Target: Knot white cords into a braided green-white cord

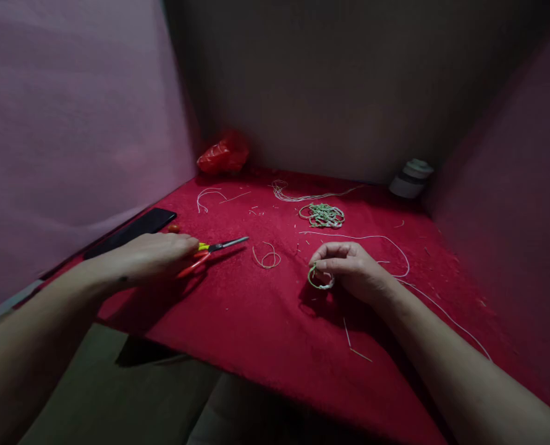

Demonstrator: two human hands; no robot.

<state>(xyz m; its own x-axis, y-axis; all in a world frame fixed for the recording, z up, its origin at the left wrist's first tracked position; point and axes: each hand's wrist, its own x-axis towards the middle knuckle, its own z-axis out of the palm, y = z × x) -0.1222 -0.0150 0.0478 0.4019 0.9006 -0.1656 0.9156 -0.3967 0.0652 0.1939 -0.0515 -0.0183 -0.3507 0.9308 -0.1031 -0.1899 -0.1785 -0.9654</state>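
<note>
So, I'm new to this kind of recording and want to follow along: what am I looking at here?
There is no machine here, just a person's two bare hands. The single picture comes from a camera worn on the person's head, looking forward and down.

The surface is covered in red cloth. The left hand grips the handles of the scissors, blades pointing away. The right hand pinches a small green and white cord ring.

Beyond the hands lie a pile of similar green cord and a bunch of loose threads. At the back are a red plastic bag and a white jar; a flat black object, perhaps a phone, lies to the left.
</note>
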